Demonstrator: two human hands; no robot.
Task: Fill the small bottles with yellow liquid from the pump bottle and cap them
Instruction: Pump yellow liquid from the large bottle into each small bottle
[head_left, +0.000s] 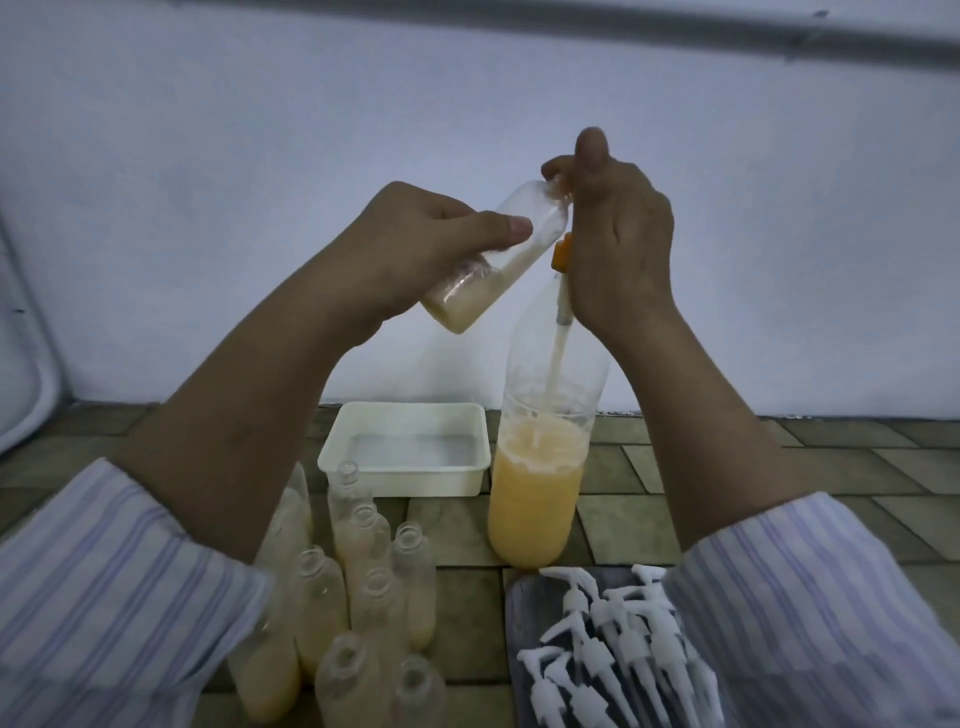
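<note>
While the left hand (415, 244) curls its fingers and thumb round a tilted small bottle (493, 254) of clear plastic, partly filled with pale yellow liquid, the right hand (618, 239) grips the orange pump head (562, 253) of the tall, translucent pump bottle (540, 467), thumb raised. Below stand open small bottles (363, 597), white pump caps (613, 639) on a dark mat, and a white rectangular tub (410, 447) on the tiled surface (675, 499).

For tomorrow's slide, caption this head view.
Left hand tilts a small bottle to the pump bottle spout, right hand working the pump.
</note>
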